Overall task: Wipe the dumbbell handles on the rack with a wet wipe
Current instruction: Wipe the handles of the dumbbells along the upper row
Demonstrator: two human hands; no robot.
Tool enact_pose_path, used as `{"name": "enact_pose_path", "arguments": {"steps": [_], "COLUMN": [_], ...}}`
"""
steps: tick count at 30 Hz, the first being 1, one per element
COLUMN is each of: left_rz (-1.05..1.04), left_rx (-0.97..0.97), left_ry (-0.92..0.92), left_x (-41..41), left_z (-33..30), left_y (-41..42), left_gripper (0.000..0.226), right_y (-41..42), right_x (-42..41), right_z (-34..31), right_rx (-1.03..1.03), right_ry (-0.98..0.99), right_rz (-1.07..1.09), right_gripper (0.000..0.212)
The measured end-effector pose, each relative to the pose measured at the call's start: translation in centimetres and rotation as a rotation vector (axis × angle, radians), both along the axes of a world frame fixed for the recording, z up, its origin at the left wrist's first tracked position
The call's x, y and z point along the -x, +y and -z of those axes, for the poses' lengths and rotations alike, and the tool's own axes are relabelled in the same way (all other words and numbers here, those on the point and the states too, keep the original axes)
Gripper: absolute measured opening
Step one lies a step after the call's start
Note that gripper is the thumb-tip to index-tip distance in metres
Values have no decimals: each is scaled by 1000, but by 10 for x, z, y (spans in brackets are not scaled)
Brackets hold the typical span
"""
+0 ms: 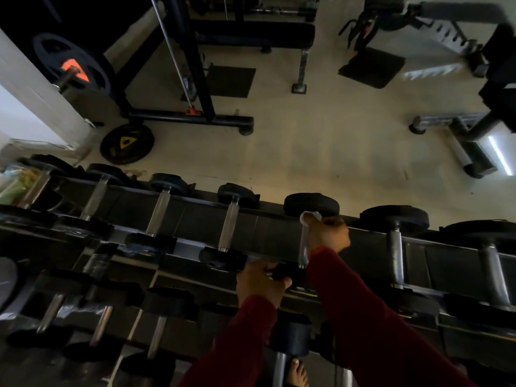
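Note:
A black dumbbell rack (279,227) runs across the view with several dumbbells lying across its top tier. My right hand (328,233) grips a white wet wipe (308,217) wrapped around the far end of one metal handle (303,248), just below the far black weight head (311,203). My left hand (261,280) holds the near black head (287,273) of the same dumbbell. Both arms wear dark red sleeves. Other bare metal handles lie to the left (229,226) and to the right (395,258).
A lower tier holds more dumbbells (157,336). A bare foot (298,372) shows at the bottom. Beyond the rack are a pale floor, a weight plate with a yellow mark (127,143), a black machine frame (195,79) and a bench (257,34).

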State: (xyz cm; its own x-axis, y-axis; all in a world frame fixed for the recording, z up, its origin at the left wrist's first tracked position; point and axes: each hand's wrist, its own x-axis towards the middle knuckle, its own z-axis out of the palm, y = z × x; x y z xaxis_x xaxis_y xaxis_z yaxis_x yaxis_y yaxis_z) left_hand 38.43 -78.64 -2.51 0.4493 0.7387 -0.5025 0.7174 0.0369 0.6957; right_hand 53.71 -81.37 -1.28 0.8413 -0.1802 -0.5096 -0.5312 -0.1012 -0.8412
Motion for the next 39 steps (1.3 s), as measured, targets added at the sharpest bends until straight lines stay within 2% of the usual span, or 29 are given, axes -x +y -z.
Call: {"name": "enact_pose_path", "arguments": {"steps": [3,5,10,14,16,19,23,27,29,31,35,39], "left_rz": [0,1,10,21,47,189,534,786,764,695,683,670], "left_rx": [1,0,4,10,-8,-86,-304,-329,-284,-243,-275,-250], "left_ry": [-9,-11,6,6,10,50,69,59,72,80,87,80], "left_x": [0,-1,0,1,1,3,9,3,-6,-13,-15,-14], "left_z": [-1,-1,-2,-3,-6,-15,-35,-47,-50,-51,-50,-52], "left_y": [0,1,2,2,2,2,2,2,1,0,1,2], "left_gripper": [34,36,35,35,37,36,40,46,45,40,38,35], "right_y": [9,11,1,-15,-24,-32,-32,-38,-42,-40,-35,-44], "right_x": [0,-1,2,-6,-12,-19,-24,-22,-25,-33,-38,-20], "right_z": [2,5,1,-3,0,4,5,9,10,10,-3,-5], "right_rx": [102,92,37,-101,-92,48,267,365,450,536,532,519], "right_ry": [-31,-27,-74,62,110,119,60,38,-27,-64,-55,-85], "right_rz": [-88,-92,-72,-38,-58,-164,-327,-622,-722,-699,-644,-742], "right_gripper": [36,38,25,20,19,14,27,18,20,22,24,23]}}
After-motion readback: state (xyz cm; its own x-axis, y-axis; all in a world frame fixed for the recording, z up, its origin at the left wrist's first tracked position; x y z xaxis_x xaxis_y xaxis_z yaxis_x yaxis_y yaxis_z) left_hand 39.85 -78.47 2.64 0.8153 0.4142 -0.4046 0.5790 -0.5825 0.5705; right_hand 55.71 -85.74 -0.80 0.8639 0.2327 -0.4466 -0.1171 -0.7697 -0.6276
